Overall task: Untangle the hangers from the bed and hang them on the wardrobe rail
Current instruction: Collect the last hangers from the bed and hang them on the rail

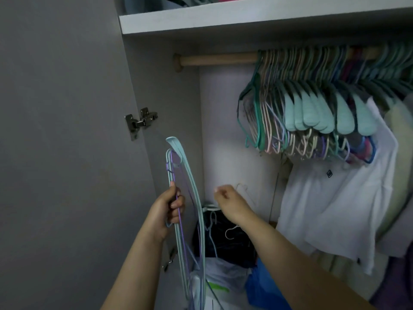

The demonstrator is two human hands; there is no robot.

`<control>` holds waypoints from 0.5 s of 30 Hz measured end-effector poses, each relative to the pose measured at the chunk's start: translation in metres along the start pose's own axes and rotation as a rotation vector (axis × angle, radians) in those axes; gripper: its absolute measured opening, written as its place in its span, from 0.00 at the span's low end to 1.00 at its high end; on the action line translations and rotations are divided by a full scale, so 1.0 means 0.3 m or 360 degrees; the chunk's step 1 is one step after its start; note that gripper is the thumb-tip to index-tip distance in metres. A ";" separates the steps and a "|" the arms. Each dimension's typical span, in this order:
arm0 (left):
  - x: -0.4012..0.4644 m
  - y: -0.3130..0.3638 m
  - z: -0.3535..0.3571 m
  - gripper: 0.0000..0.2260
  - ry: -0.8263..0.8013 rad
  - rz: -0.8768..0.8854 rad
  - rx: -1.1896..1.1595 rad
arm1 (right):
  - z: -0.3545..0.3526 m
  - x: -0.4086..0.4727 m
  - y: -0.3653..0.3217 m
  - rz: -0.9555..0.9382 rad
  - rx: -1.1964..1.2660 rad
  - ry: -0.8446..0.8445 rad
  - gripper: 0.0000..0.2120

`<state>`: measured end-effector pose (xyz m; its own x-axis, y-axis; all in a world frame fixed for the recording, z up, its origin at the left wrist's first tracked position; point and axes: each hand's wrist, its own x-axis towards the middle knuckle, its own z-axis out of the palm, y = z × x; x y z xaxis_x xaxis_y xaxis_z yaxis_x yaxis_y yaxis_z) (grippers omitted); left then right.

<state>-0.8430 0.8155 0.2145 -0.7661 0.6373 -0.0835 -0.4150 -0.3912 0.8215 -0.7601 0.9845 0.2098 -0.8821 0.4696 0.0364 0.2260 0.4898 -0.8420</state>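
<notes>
My left hand (pixel 166 208) grips a bunch of hangers (pixel 192 191) held on end, light blue wide ones and a thin purple one, low in front of the open wardrobe. My right hand (pixel 228 201) pinches a thin pale hanger (pixel 243 189), blurred, just right of the bunch. The wooden wardrobe rail (pixel 214 59) runs above; its left part is bare. On its right part hang several hangers (pixel 312 104) packed tight, teal, pink, purple and blue.
The grey wardrobe door (pixel 62 130) stands open at left with a metal hinge (pixel 140 123). A white shelf (pixel 245 15) lies above the rail. A white shirt (pixel 335 209) hangs at right. Dark and plastic bags (pixel 225 260) fill the wardrobe floor.
</notes>
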 end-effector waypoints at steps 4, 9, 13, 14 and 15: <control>-0.023 -0.033 -0.010 0.15 -0.0200 -0.0028 -0.0291 | 0.077 -0.020 0.071 0.0387 0.0157 -0.0492 0.36; -0.022 -0.049 -0.021 0.16 -0.0281 0.0089 -0.0557 | 0.144 -0.073 0.141 0.0499 0.0061 -0.0617 0.35; 0.003 -0.035 0.005 0.15 0.0016 0.0176 -0.0547 | 0.150 -0.108 0.168 0.0385 0.0402 -0.0603 0.11; 0.015 -0.036 0.007 0.15 0.0078 0.0190 -0.0472 | 0.144 -0.114 0.168 0.0377 0.0481 -0.0523 0.11; 0.025 -0.038 0.008 0.16 0.0131 0.0202 -0.0392 | 0.135 -0.117 0.176 0.0373 0.0523 -0.0453 0.11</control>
<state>-0.8428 0.8266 0.2058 -0.8525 0.5209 -0.0428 -0.4125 -0.6203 0.6671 -0.7340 0.9642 0.1423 -0.9115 0.2978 -0.2839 0.3297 0.1158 -0.9370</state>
